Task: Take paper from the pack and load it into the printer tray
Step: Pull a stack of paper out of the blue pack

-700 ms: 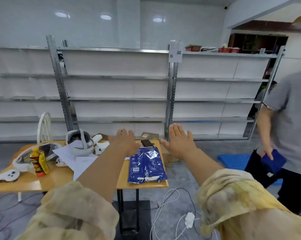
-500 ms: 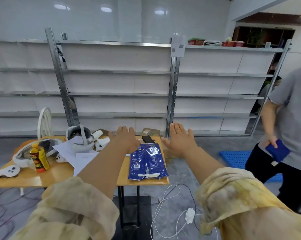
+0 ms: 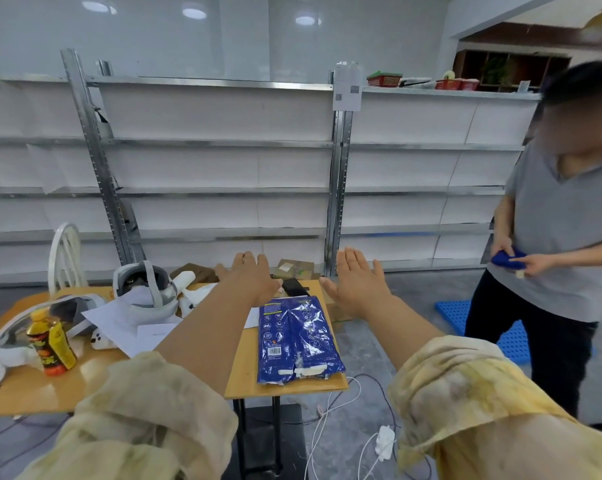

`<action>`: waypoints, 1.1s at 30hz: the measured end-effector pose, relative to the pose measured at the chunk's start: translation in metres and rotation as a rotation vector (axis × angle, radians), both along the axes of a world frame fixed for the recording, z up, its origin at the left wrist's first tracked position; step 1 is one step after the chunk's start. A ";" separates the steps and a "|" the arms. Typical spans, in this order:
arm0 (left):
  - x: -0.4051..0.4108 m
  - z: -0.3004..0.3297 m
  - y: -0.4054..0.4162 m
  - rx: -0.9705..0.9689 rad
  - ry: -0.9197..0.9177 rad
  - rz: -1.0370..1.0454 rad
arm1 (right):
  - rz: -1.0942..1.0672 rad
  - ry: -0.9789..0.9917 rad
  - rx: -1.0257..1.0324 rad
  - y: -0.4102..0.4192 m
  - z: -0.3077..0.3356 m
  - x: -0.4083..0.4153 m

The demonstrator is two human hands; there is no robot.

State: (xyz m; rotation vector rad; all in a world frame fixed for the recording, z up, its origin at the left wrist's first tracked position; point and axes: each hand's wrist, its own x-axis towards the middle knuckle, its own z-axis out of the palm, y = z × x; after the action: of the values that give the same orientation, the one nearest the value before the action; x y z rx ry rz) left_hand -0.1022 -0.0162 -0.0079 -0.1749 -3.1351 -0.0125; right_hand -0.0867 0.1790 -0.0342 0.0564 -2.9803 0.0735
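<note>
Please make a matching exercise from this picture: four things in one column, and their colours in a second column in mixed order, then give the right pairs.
Things:
1. paper pack
2. bottle
3. phone
4. headset

Colours:
A. black
B. white and grey
C. blue
D. yellow and orange

Pairs: 1-C, 2-D, 3-A, 4-B

Left hand (image 3: 254, 278), right hand (image 3: 358, 282) outstretched, flat, empty.
</note>
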 end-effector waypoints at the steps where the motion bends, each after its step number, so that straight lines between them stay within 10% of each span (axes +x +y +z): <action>1: -0.007 0.000 -0.001 0.000 0.001 -0.003 | -0.002 0.003 -0.002 -0.002 0.000 -0.006; 33: -0.168 -0.104 0.030 0.047 -0.195 0.006 | -0.019 -0.184 -0.029 0.035 -0.083 -0.152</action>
State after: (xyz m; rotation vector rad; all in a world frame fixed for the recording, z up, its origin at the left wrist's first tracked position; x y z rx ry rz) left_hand -0.2703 0.0140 -0.1114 -0.1748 -3.3258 -0.1093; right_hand -0.2386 0.2142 -0.1172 0.0179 -3.1622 0.1265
